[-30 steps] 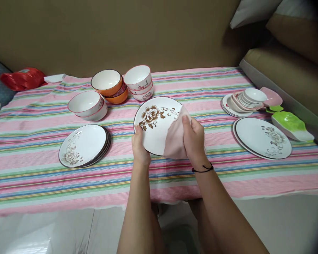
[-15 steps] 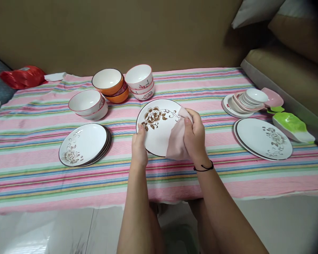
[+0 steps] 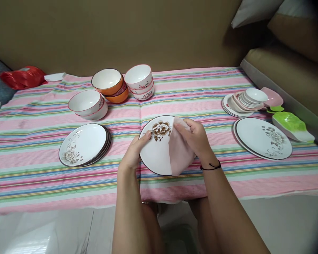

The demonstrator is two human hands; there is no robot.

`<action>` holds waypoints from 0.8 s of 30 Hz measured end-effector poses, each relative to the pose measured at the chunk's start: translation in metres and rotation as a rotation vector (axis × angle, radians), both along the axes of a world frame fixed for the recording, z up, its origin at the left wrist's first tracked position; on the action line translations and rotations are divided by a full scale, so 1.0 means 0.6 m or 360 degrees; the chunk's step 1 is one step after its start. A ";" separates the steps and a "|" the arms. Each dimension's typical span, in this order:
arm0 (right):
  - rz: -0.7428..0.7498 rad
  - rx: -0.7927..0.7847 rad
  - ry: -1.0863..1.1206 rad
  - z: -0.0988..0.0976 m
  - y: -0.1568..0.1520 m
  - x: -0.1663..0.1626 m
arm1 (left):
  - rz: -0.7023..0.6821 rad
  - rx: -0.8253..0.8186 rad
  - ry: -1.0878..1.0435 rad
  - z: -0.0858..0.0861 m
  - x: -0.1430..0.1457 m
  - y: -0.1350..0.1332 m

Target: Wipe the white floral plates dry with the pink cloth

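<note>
Near front edge of striped cover [image 3: 55,190], apart from plate stacks [image 3: 87,144]; gripping dark-rimmed, brown-flowered plate [image 3: 155,155] with left hand [image 3: 132,151], through pink cloth [image 3: 179,155] with right hand [image 3: 197,137].

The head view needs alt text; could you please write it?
A person's left hand and right hand hold a flowered plate, the right through a pale pink cloth. Stacked plates and bowls stand to the left on striped fabric, more dishes to the right.

White plate [image 3: 157,153], brown-flowered (dark-rimmed too); pale pink cloth [image 3: 179,153]; multicolour-striped tablecloth [image 3: 190,91].
</note>
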State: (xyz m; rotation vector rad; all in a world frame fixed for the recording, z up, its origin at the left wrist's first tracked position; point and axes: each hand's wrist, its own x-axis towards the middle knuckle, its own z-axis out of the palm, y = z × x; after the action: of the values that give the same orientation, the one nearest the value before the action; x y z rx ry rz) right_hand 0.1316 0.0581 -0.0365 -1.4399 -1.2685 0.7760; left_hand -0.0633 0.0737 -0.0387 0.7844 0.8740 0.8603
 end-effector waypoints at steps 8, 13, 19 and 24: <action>-0.0068 -0.0033 0.0242 -0.005 0.005 -0.001 | 0.0180 0.0030 -0.0129 0.016 0.022 0.005; -0.0398 0.0011 0.0574 -0.023 0.015 -0.007 | 0.0273 0.0186 -0.0062 0.019 0.029 0.008; -0.0470 0.0046 0.0938 -0.029 0.021 -0.021 | 0.0275 0.0372 0.0098 0.010 0.053 0.003; -0.0263 0.0157 0.0546 -0.034 0.022 -0.025 | 0.0516 0.0505 0.0080 0.001 0.061 0.004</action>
State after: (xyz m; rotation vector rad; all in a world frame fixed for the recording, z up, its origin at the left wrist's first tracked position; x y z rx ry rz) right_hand 0.1169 0.0713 -0.0570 -1.2513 -0.9021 0.7968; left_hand -0.0265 0.0759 -0.0378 0.9568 0.9361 1.2921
